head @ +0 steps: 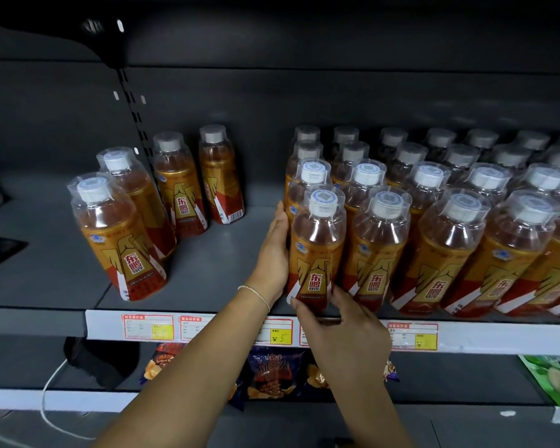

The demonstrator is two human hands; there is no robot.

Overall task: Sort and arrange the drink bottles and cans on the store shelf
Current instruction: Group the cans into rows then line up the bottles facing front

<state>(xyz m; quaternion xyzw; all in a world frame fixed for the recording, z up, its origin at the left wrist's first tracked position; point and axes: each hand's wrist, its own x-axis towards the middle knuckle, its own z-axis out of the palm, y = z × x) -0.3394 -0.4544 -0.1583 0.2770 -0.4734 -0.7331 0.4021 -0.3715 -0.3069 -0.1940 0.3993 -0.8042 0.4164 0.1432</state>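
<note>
The front bottle (317,250) is being squared up at the left corner of the packed block of bottles (450,240). It is standing upright at the front edge of the shelf (207,273), touching its neighbour. Its left side is being braced by the left hand (274,250), fingers straight and pressed together. Its base is being pinched by the right hand (346,334), fingertips curled round the lower front. The step in hand is judged to be the aligning of this column. Four loose bottles (120,240) are standing well apart to the left. Next, these are likely needing to be gathered toward the block, which calls for this one being released without being tipped.
</note>
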